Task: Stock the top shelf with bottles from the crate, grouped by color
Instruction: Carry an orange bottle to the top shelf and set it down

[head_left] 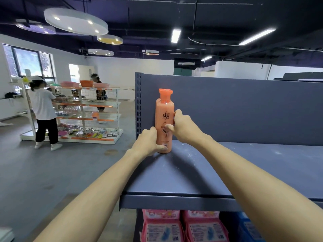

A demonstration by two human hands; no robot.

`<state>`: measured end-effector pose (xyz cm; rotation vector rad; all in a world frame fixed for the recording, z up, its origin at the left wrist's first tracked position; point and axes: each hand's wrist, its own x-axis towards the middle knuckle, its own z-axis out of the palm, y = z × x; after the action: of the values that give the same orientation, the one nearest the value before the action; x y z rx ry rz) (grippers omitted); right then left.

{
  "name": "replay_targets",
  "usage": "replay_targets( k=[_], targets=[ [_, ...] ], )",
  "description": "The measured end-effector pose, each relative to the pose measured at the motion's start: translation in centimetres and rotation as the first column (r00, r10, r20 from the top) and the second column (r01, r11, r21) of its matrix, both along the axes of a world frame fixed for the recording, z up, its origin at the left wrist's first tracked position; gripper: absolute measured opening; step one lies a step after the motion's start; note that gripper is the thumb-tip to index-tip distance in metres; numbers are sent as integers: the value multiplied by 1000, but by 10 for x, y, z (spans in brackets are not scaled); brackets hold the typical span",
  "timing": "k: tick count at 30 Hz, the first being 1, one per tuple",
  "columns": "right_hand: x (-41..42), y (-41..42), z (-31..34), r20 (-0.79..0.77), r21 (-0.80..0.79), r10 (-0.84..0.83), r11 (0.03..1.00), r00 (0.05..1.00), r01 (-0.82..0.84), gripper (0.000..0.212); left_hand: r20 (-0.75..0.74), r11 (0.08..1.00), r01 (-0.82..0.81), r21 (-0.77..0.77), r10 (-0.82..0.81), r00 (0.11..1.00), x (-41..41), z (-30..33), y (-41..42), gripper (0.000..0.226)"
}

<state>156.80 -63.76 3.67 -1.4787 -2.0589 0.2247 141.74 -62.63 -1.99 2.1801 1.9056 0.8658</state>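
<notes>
An orange bottle [164, 121] stands upright at the far left end of the top shelf [201, 172], close against the blue back panel [244, 109]. The left hand [148, 142] grips its base from nine o'clock, fingers curled round the lower body. The right hand [181, 126] holds its middle from three o'clock, thumb across the label. Pink packs [162, 226] sit on the shelf below, at six o'clock.
</notes>
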Motion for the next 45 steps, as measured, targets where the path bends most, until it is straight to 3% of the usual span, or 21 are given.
replay_targets(
  k=[14,26,35,39,42,45],
  targets=[
    [-1,-3,2,-39,-39,-17,999,999,15,30,11,997,-39,-60,39,999,6,2,-8,57],
    [17,-59,5,270,-71,9,997,963,10,26,-139,987,-153,-43,145,980,13,21,-69,37],
    [60,-108,1,297,-66,15,998,955,5,17,-197,990,-137,-14,132,972,45,26,-117,38],
    [99,-137,-12,235,-60,96,995,967,-84,31,-218,989,-96,114,119,969,67,17,-153,37],
    [142,-174,-39,194,-31,144,990,970,-140,30,-296,948,20,317,79,952,94,-7,-198,31],
    [185,-208,-79,177,-55,132,991,975,-124,28,-310,915,143,378,-21,951,127,-46,-240,26]
  ],
)
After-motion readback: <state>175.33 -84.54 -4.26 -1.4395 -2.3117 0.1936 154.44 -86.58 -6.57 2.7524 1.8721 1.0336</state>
